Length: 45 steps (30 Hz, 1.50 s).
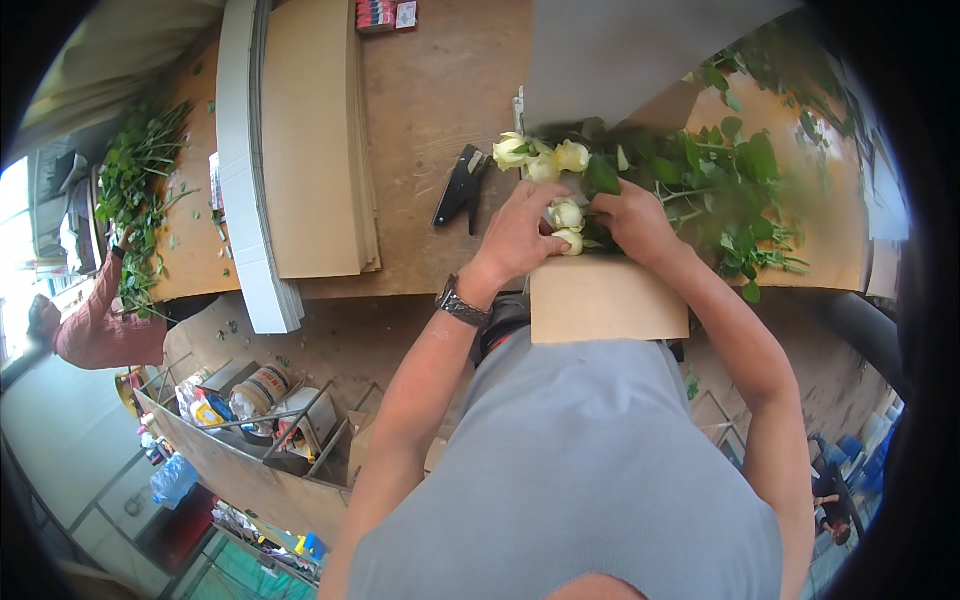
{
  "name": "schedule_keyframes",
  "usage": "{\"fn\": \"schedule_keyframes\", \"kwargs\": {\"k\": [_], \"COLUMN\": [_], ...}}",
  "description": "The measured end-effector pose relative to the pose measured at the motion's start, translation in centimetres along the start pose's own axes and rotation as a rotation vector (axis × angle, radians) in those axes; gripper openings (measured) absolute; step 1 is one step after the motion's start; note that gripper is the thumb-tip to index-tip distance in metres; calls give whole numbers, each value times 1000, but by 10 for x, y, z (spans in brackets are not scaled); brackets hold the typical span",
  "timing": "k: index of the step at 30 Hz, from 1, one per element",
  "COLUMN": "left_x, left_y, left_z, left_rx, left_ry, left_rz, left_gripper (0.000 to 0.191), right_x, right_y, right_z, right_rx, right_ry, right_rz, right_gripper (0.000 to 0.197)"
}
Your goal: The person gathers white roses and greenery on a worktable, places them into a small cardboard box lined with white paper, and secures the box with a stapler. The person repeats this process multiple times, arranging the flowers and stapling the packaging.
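Note:
Several cream-white roses [565, 214] lie with their heads to the left and their leafy green stems [679, 172] running right across the table. My left hand [517, 232] has its fingers and thumb around the lower rose heads. On the right of those blooms, my right hand [634, 221] is bent in among the leaves, its fingertips partly hidden, so its hold is unclear. Just below both hands, a brown cardboard piece [609, 300] sticks out over the table edge against the grey shirt. A black stapler [461, 187] rests on the table to the left of the roses.
Stacked brown cardboard sheets [311, 142] and folded white cardboard [244, 172] lie at the left. Small red boxes [376, 15] sit at the far edge. A pale sheet [600, 60] rises behind the roses. Another person [112, 330] handles green stems [139, 176] at the far left.

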<state>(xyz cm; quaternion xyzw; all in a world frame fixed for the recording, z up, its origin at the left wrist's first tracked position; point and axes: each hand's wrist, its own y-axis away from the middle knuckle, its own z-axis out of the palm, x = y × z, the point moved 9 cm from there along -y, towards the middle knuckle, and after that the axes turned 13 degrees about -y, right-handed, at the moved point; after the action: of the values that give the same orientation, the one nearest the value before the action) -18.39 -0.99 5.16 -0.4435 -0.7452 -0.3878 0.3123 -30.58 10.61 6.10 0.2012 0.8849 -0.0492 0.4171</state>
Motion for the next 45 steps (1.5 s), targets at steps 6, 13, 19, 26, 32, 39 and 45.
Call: {"fn": "schedule_keyframes", "kwargs": {"k": [6, 13, 19, 26, 32, 39, 45], "left_x": [7, 7, 2, 3, 4, 7, 9], "left_y": [-7, -3, -4, -3, -3, -4, -4], "left_z": [5, 4, 5, 4, 2, 2, 1], "left_rx": [-59, 22, -1, 24, 34, -6, -11], "left_ry": [-134, -225, -235, -220, -254, -297, -292], "left_rz": [168, 190, 149, 167, 165, 138, 141], "left_gripper": [53, 54, 57, 58, 58, 55, 51], "right_x": [-9, -10, -28, -24, -36, 7, 8], "right_y": [-6, -23, -17, -18, -20, -33, -25], "right_z": [-45, -49, -44, -40, -52, -90, -95], "right_rx": [150, 212, 156, 189, 185, 435, 537], "right_ry": [-70, 93, 85, -58, 4, -540, -463], "right_rz": [-37, -99, -276, -181, -275, -77, -80], "right_gripper": [21, 28, 28, 36, 39, 21, 24]}}
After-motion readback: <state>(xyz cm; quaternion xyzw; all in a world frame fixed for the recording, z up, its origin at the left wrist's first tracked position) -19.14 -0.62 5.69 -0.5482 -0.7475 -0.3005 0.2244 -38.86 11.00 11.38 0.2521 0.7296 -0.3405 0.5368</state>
